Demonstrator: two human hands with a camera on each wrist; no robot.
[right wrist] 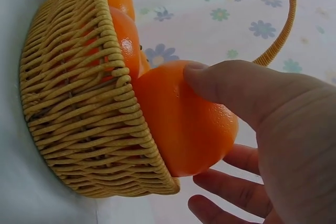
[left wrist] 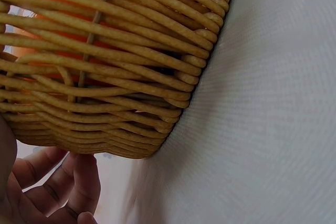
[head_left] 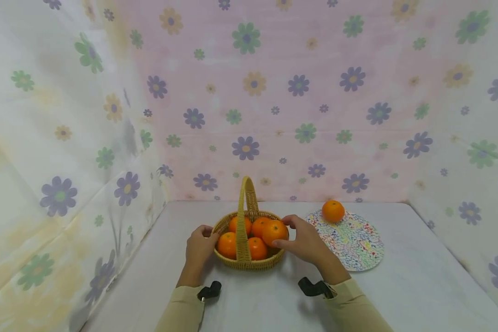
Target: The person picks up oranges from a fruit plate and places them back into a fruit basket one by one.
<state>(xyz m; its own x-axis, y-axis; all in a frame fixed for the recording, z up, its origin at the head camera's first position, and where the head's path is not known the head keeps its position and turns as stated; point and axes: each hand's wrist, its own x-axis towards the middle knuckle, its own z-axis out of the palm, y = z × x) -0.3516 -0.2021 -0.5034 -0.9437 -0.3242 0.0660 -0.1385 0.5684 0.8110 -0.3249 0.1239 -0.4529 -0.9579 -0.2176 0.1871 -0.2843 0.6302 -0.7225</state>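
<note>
A wicker basket (head_left: 249, 265) with a tall arched handle (head_left: 241, 221) stands on the table and holds several oranges (head_left: 227, 244). At its left end my left hand (head_left: 200, 246) grips the rim, thumb on the near side. In the left wrist view the curled fingers (left wrist: 84, 182) show beside the woven wall (left wrist: 105, 114). My right hand (head_left: 307, 240) pinches one orange (right wrist: 181, 119) at the basket's right end, thumb on one side and fingers on the other. That orange sits at rim height, partly over the edge, against the other fruit.
A round, colourfully speckled mat or plate (head_left: 357, 249) lies on the white table (head_left: 249, 304) to the right. Another orange (head_left: 333, 211) rests at its far edge. Flower-printed cloth walls (head_left: 274, 115) close off the back and both sides.
</note>
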